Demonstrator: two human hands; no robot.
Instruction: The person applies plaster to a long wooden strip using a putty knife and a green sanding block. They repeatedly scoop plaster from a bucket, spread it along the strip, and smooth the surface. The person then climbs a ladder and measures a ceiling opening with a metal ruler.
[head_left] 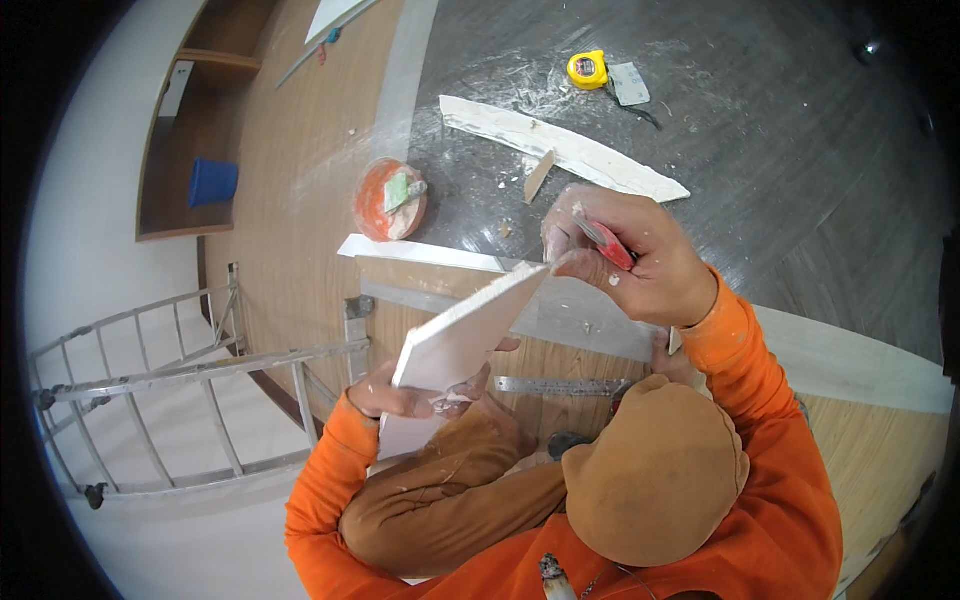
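My left hand (382,394) grips a white plasterboard piece (470,335) near its lower end, thumb on the face and fingers around its edge. The board is tilted, its rough white edge facing up and its narrow tip pointing to the right. At that tip, the thumb and fingers of my right hand (650,240) are closed together. A red utility knife (610,246) is tucked in the same hand, its blade end pointing up and left. Whether the fingertips pinch the board itself is hard to tell. White powder marks both hands.
Beyond my hands lie a long white plaster strip (570,152), a small tan offcut (539,177) and a yellow tape measure (587,70). An orange bowl (366,205) holds white paste. A metal ruler (560,386) lies near my legs. An aluminium ladder (218,425) stands left.
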